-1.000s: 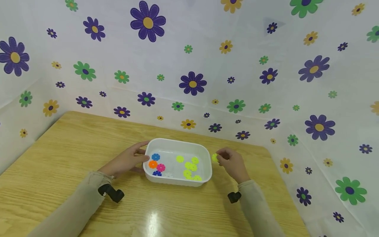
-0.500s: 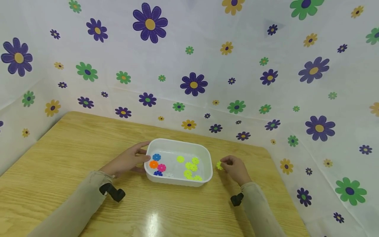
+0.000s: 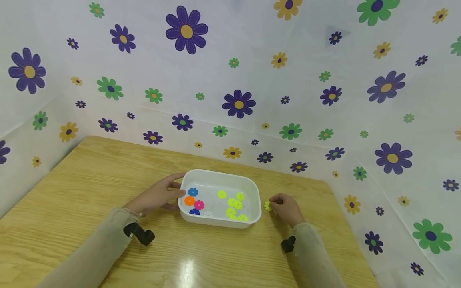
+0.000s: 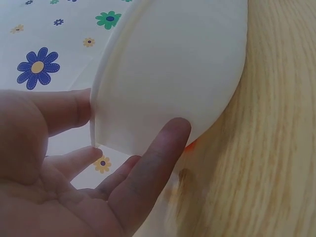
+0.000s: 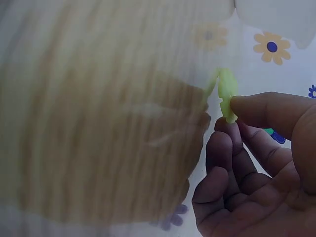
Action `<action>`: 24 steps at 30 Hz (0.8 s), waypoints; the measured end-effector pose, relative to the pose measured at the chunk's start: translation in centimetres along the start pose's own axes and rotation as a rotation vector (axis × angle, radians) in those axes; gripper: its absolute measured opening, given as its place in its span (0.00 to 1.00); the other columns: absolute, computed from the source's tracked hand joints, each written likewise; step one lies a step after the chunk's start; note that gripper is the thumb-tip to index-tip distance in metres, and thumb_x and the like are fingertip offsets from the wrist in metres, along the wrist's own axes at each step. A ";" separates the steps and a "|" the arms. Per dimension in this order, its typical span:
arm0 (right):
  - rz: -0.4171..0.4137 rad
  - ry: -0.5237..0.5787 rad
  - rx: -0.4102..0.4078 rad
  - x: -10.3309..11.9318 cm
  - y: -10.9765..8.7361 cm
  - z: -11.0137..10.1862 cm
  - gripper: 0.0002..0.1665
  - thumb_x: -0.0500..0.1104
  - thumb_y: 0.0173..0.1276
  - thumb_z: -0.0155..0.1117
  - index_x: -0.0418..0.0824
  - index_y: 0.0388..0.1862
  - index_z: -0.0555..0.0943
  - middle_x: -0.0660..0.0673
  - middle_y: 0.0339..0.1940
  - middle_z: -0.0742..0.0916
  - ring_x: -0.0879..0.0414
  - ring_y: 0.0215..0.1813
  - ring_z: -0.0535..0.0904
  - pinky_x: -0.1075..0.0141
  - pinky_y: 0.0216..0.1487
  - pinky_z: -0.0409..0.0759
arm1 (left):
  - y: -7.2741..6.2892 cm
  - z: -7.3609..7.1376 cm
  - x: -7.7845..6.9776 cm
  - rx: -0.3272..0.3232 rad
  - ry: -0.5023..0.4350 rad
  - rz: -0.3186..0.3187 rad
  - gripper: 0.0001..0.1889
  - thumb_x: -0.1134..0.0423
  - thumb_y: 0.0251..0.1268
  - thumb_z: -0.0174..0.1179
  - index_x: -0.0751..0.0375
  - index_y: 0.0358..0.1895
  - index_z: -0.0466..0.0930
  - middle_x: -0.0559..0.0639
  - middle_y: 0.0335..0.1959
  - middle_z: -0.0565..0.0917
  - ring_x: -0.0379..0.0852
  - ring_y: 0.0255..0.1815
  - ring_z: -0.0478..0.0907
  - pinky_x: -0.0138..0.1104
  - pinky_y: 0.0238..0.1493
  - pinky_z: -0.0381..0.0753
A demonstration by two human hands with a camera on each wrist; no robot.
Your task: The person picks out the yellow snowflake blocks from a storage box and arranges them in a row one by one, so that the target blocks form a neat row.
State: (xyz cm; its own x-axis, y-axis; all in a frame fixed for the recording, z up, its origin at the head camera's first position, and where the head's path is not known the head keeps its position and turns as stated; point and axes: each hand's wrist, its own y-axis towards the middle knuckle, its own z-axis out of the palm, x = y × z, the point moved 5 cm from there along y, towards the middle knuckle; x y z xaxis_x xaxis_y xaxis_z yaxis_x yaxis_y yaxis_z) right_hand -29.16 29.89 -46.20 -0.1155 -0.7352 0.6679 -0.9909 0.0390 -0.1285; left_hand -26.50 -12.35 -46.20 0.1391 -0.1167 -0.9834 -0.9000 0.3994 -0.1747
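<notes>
A white plastic basin point(image 3: 220, 224) stands on the wooden table with notched plastic snowflake discs inside. At its left end lie a light blue disc point(image 3: 193, 192), an orange disc point(image 3: 189, 201), a pink disc point(image 3: 199, 205), a dark blue disc point(image 3: 194, 211) and a pale disc point(image 3: 207, 214). Several yellow discs point(image 3: 222, 194) are spread over its right half. My left hand point(image 3: 161, 196) holds the basin's left end, thumb and fingers against the rim and wall. To the right of the basin, my right hand point(image 3: 287, 209) pinches another yellow disc point(image 5: 227, 94) between thumb and fingertips.
Wood-grain table point(image 3: 119, 172) surrounds the basin. A white cloth point(image 3: 209, 76) printed with flowers hangs behind and along both sides. A black wrist camera point(image 3: 139, 233) sits on each sleeve.
My right hand has moved down and slightly right of the basin with the yellow disc. The left hand keeps its hold. The head view has shifted slightly.
</notes>
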 end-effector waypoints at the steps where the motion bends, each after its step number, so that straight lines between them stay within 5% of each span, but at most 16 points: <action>1: -0.003 -0.007 -0.002 0.0 0.0 0.0 0.07 0.38 0.73 0.65 0.37 0.46 0.84 0.43 0.41 0.87 0.53 0.38 0.78 0.66 0.36 0.78 | 0.0 0.0 0.0 0.000 0.000 -0.001 0.37 0.60 0.79 0.59 0.49 0.84 0.52 0.70 0.71 0.66 0.63 0.59 0.80 0.51 0.49 0.90; 24: 0.014 -0.020 0.024 0.1 0.0 0.2 0.07 0.37 0.73 0.63 0.36 0.47 0.84 0.43 0.41 0.86 0.53 0.36 0.78 0.66 0.35 0.79 | 0.0 0.2 -0.2 -0.057 0.008 -0.020 0.35 0.64 0.79 0.56 0.50 0.83 0.54 0.70 0.70 0.67 0.62 0.58 0.80 0.50 0.47 0.90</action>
State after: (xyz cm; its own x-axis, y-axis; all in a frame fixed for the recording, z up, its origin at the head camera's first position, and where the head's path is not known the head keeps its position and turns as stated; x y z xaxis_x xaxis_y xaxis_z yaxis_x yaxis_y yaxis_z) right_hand -29.15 29.71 -46.32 -0.1275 -0.7482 0.6511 -0.9873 0.0333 -0.1551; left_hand -26.44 -12.13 -46.00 0.1539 -0.1312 -0.9793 -0.9193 0.3443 -0.1906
